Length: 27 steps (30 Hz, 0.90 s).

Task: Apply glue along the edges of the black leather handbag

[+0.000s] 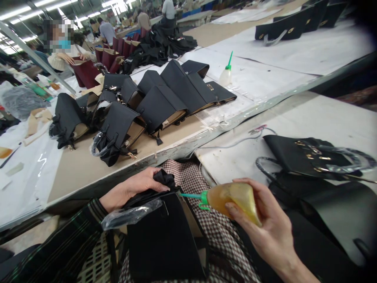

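A black handbag (165, 239) rests on my lap over a checked cloth, its tan inner side showing along the right edge. My left hand (141, 184) grips the bag's dark gathered upper part, thumb pressed on top. Clear plastic wrap (132, 214) hangs over the bag below that hand. In my right hand (265, 220) is a squeeze bottle (232, 198) of amber liquid, lying nearly level. Its thin green nozzle points left, with the tip at the bag's upper edge near my left fingers. Whether the tip touches the bag I cannot tell.
Several black handbags (160, 104) lie on the bench ahead, beside a second green-tipped bottle (226, 74). More black bags (306, 153) are on the white table at right. The bench edge (176, 147) runs before me. A co-worker (69, 55) handles maroon bags (85, 72) at far left.
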Each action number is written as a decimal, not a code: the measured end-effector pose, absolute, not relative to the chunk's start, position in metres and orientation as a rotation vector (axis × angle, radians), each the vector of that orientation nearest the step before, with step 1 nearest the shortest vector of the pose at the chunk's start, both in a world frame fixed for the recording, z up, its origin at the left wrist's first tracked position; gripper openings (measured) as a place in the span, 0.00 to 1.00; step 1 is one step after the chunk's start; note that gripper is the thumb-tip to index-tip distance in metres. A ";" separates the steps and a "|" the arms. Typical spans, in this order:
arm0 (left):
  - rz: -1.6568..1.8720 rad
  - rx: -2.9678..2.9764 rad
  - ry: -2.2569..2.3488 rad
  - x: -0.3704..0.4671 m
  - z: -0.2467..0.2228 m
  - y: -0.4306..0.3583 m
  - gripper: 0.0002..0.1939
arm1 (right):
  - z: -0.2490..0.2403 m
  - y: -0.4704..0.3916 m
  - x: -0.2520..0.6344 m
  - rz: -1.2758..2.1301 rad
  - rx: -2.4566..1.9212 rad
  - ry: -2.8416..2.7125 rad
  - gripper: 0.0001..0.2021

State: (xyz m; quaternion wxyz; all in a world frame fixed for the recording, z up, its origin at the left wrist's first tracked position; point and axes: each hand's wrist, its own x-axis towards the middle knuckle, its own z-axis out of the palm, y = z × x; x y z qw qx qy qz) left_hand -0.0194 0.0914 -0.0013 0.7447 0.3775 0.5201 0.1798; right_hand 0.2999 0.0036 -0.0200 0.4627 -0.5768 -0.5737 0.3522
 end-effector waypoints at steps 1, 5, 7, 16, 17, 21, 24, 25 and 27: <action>0.396 0.830 1.137 -0.019 -0.002 0.091 0.18 | -0.020 0.003 0.298 0.867 -1.402 -1.424 0.23; 0.393 0.840 1.143 -0.017 -0.001 0.090 0.18 | -0.024 0.003 0.293 0.817 -1.387 -1.492 0.24; 0.389 0.843 1.152 -0.016 0.000 0.090 0.18 | -0.026 0.002 0.293 0.770 -1.395 -1.509 0.24; 0.354 0.879 1.156 -0.016 -0.001 0.088 0.19 | -0.019 0.008 0.302 0.655 -1.361 -1.573 0.23; 0.348 0.886 1.158 -0.016 -0.002 0.088 0.19 | -0.017 0.010 0.302 0.643 -1.363 -1.610 0.23; 0.318 0.910 1.138 -0.015 -0.004 0.087 0.19 | -0.009 0.015 0.305 0.578 -1.346 -1.773 0.24; 0.320 0.919 1.126 -0.014 -0.004 0.087 0.18 | -0.003 0.014 0.309 0.570 -1.317 -1.872 0.23; 0.325 0.924 1.127 -0.015 -0.004 0.087 0.18 | -0.002 0.014 0.310 0.576 -1.311 -1.899 0.22; 0.330 0.940 1.135 -0.015 -0.004 0.087 0.19 | 0.000 0.011 0.312 0.594 -1.298 -1.938 0.22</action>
